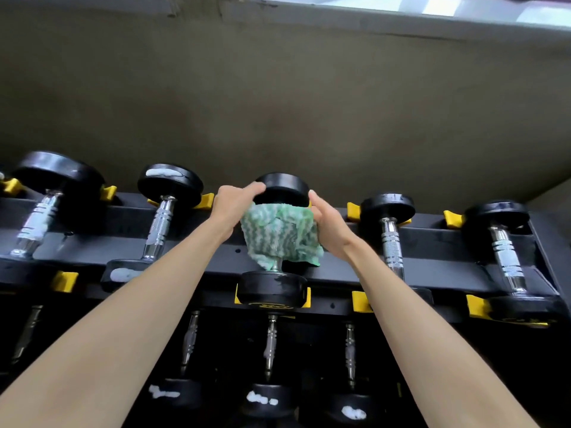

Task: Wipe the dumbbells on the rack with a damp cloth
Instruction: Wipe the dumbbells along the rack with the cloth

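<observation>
A green-and-white striped cloth is draped over the chrome handle of the middle dumbbell on the top shelf of a black rack. My left hand curls its fingers over the left edge of that dumbbell's far head, beside the cloth. My right hand grips the cloth's right side, thumb up against the far head. The handle is almost wholly hidden by the cloth; only its lower end shows.
Other dumbbells lie in yellow cradles on the same shelf: two to the left and two to the right. A lower shelf holds several more with white patches. A grey wall rises behind.
</observation>
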{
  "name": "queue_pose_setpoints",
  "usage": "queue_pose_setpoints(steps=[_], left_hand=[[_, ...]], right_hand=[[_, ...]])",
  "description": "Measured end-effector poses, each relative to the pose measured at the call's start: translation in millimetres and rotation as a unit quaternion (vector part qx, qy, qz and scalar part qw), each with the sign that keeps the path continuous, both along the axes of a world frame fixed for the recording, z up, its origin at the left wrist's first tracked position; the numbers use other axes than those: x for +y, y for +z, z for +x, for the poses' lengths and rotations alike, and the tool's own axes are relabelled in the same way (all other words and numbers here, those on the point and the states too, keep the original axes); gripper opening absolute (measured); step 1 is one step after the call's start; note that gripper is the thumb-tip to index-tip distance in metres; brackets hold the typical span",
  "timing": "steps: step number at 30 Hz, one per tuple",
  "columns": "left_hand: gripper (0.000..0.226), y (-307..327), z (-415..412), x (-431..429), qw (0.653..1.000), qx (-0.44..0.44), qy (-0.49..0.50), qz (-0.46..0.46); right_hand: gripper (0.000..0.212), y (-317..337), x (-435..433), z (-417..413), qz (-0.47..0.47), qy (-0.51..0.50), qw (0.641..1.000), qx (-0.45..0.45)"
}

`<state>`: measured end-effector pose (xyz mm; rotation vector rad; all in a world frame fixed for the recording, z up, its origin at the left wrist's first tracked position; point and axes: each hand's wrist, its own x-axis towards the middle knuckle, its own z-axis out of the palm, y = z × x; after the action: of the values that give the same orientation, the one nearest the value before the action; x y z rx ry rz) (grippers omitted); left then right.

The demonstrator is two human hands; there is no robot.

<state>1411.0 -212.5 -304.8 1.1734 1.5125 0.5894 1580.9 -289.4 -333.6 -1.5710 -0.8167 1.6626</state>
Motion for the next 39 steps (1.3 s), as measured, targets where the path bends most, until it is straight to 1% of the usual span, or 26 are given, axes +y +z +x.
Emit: queue_pose_setpoints(steps=[1, 2, 3, 4, 5, 6, 7, 9, 10, 12, 14, 15, 16, 17, 18, 19, 20, 21, 22, 24, 25, 30, 33, 35, 39], left_hand=[[0.034, -2.8, 1.7, 1.1, 0.996, 0.053, -0.055, 0.040], [0.041, -6.8, 2.7, 2.2, 0.987, 0.092, -0.106, 0.079], [0.044, -10.2, 3.0, 2.8, 0.977, 0.120, -0.142, 0.107], [0.043, -13.8, 2.7, 4.3, 0.970, 0.134, -0.160, 0.123], [0.037, -17.5, 1.3, 4.8, 0.966, 0.141, -0.170, 0.137], [0.033, -21.8, -0.4, 6.0, 0.963, 0.144, -0.174, 0.147], [0.031, -26.7, -2.3, 6.7, 0.961, 0.148, -0.174, 0.154], [0.026, -39.0, -2.9, 7.6, 0.957, 0.164, -0.172, 0.166], [0.022, -43.9, -2.3, 7.5, 0.955, 0.173, -0.166, 0.172], [0.017, -52.0, 0.1, 6.7, 0.953, 0.194, -0.145, 0.182], [0.018, -60.2, 2.7, 4.5, 0.951, 0.218, -0.133, 0.175], [0.021, -63.5, 4.7, 2.2, 0.953, 0.213, -0.139, 0.162], [0.022, -67.9, 6.0, -0.3, 0.965, 0.182, -0.136, 0.134], [0.023, -68.3, 7.5, -2.5, 0.982, 0.126, -0.114, 0.082], [0.023, -64.9, 8.6, -4.7, 0.995, 0.057, -0.081, 0.017], [0.026, -62.4, 9.1, -5.8, 0.998, -0.003, -0.045, -0.048], [0.029, -60.5, 9.7, -5.3, 0.995, -0.037, -0.031, -0.088], [0.030, -58.7, 10.0, -4.9, 0.994, -0.035, -0.049, -0.088], [0.030, -57.9, 10.0, -4.7, 0.995, -0.019, -0.078, -0.065], [0.024, -57.0, 8.8, -7.0, 0.994, 0.020, -0.109, -0.020], [0.023, -57.8, 8.4, -7.5, 0.993, 0.030, -0.116, -0.017], [0.017, -54.3, 1.6, -15.6, 0.988, 0.046, -0.143, -0.044], [0.017, -51.7, -0.6, -21.5, 0.982, 0.080, -0.163, -0.046], [0.020, -50.1, -2.5, -25.6, 0.977, 0.101, -0.184, -0.048], [0.020, -43.3, -8.1, -34.6, 0.953, 0.170, -0.246, -0.052]], right_hand=[[0.050, -3.1, 2.5, -2.8, 0.015, -0.013, 0.999, -0.029], [0.027, -6.9, 4.5, -4.5, 0.047, -0.025, 0.996, -0.069], [0.010, -8.4, 6.3, -6.4, 0.079, -0.041, 0.990, -0.113], [0.022, -12.3, 6.5, -7.5, 0.103, -0.064, 0.982, -0.148], [0.033, -17.4, 6.2, -9.0, 0.114, -0.092, 0.976, -0.162], [0.039, -24.4, 6.5, -10.4, 0.119, -0.136, 0.970, -0.163], [0.040, -31.2, 8.2, -13.4, 0.111, -0.182, 0.962, -0.168], [0.035, -39.6, 10.2, -20.8, 0.088, -0.253, 0.942, -0.201], [0.031, -44.2, 11.4, -23.7, 0.078, -0.273, 0.933, -0.223], [0.020, -45.8, 10.2, -29.1, 0.059, -0.271, 0.917, -0.286], [0.006, -46.0, 10.4, -35.6, 0.029, -0.234, 0.916, -0.323], [0.007, -47.4, 11.9, -38.0, 0.014, -0.214, 0.922, -0.321], [0.014, -47.9, 12.4, -41.5, 0.002, -0.192, 0.933, -0.306], [0.018, -47.6, 14.3, -43.2, -0.013, -0.180, 0.946, -0.270], [0.019, -45.2, 14.7, -44.7, -0.039, -0.185, 0.962, -0.197], [0.019, -40.6, 14.6, -45.6, -0.066, -0.199, 0.972, -0.105], [0.024, -39.9, 14.8, -44.5, -0.086, -0.209, 0.974, -0.030], [0.033, -39.1, 14.1, -42.3, -0.092, -0.198, 0.976, 0.013], [0.039, -37.8, 13.7, -40.6, -0.089, -0.173, 0.981, 0.008], [0.043, -36.0, 11.5, -38.7, -0.079, -0.133, 0.986, -0.059], [0.042, -35.5, 10.3, -37.8, -0.075, -0.123, 0.986, -0.081], [0.034, -35.7, 0.7, -36.9, -0.075, -0.112, 0.988, -0.080], [0.026, -34.9, -5.6, -38.3, -0.095, -0.104, 0.984, -0.111], [0.032, -32.8, -10.9, -39.1, -0.114, -0.085, 0.979, -0.143], [0.053, -23.9, -23.1, -40.0, -0.126, -0.048, 0.974, -0.180]])
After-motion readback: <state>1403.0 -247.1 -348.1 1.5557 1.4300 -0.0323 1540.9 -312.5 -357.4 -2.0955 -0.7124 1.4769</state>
